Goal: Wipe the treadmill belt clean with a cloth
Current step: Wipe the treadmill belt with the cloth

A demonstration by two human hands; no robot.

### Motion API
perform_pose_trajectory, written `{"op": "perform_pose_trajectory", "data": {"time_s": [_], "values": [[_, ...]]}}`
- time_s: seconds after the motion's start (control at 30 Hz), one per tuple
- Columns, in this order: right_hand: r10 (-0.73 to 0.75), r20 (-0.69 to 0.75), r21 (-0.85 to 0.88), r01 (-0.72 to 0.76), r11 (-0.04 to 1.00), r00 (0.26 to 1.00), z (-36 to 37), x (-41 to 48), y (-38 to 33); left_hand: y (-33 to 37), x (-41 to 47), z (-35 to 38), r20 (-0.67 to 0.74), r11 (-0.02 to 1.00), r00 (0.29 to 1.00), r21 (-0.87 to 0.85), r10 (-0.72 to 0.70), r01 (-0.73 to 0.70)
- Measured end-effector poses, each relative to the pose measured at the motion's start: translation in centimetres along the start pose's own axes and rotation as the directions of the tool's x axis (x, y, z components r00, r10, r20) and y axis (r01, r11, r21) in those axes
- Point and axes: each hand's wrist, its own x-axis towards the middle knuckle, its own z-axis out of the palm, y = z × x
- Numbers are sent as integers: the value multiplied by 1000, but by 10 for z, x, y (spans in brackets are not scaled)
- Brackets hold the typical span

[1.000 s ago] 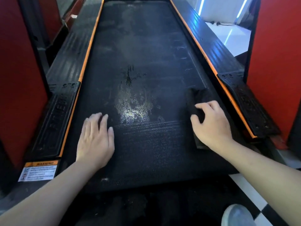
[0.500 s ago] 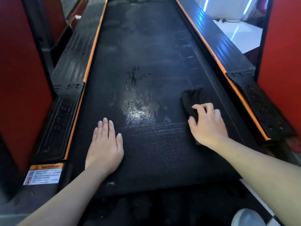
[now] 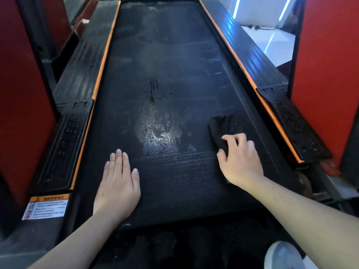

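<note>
Left hand [image 3: 118, 183] flat on the belt [image 3: 174, 55], fingers straight and close together, palm down near the belt's near end. Right hand [image 3: 240, 160] over on the right side of the belt, fingers curled over the near end of a dark cloth [image 3: 223, 127], pressing it to the surface. The cloth pokes out beyond the knuckles, crumpled, just beside the right orange strip [image 3: 252, 82]. Between the two hands, a little further up, a shiny wet patch [image 3: 157, 131] glints on the belt. Black side rails [image 3: 81, 61] run along both edges, a warning label [image 3: 46, 207] sits at the near left corner, and a white shoe [image 3: 281, 257] shows at bottom right.
</note>
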Motion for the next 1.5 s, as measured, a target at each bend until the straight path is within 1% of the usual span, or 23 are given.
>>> {"op": "perform_pose_trajectory", "data": {"time_s": [0.17, 0.47, 0.53, 0.6, 0.67, 0.73, 0.77, 0.83, 0.9, 0.97, 1.03, 1.1, 1.13, 1.2, 1.3, 1.5], "values": [[-15, -24, -16, 15, 1000, 1000, -1, -14, 2, -3, -14, 5, -26, 996, 999, 85, 33, -30], [-12, -44, -4, 12, 1000, 999, -6, -47, 6, -3, -48, 4, -31, 993, 997, 92, 73, -70], [-22, -33, 0, 22, 1000, 999, -8, -55, 8, -2, -57, 3, -27, 996, 998, 64, 58, -56], [-7, -10, 40, 7, 999, 1000, -13, -60, 9, 0, -64, 0, -20, 999, 999, 30, 36, -36], [42, 22, 124, -44, 991, 999, -22, -60, 10, 2, -68, -8, -16, 998, 999, 48, 44, -43], [55, 8, 188, -56, 981, 998, -30, -57, 9, 3, -61, -20, -39, 993, 997, 99, 69, -65], [55, -20, 205, -50, 977, 998, -34, -55, 8, 4, -54, -27, -67, 994, 996, 97, 56, -49], [48, -77, 228, -30, 973, 996, -37, -46, 7, 8, -34, -39, -128, 999, 992, 47, -5, 11], [43, -113, 242, -15, 970, 993, -37, -30, 4, 10, -13, -40, -169, 1000, 985, 2, -26, 27], [42, -132, 256, -7, 967, 990, -34, -10, 2, 8, 6, -35, -178, 1000, 984, -21, -20, 16], [47, -109, 273, -16, 962, 993, -28, 9, 1, 1, 18, -27, -150, 1000, 988, -12, -22, 20], [36, -30, 239, -28, 971, 999, -17, 20, 1, -6, 20, -17, -74, 999, 997, 24, -27, 29], [23, 4, 183, -24, 983, 1000, -11, 22, 1, -10, 18, -12, -26, 999, 999, 30, -36, 36], [10, 1, 62, -10, 998, 1000, -2, 18, 2, -12, 13, -6, 23, 999, 999, 21, -28, 27], [-1, -56, -9, 0, 1000, 998, 3, 11, 3, -11, 9, -6, 33, 1000, 999, 22, -19, 18], [-6, -23, -35, 5, 999, 1000, 0, 3, 4, -10, -1, -6, 43, 1000, 999, 10, -21, 21]]}}
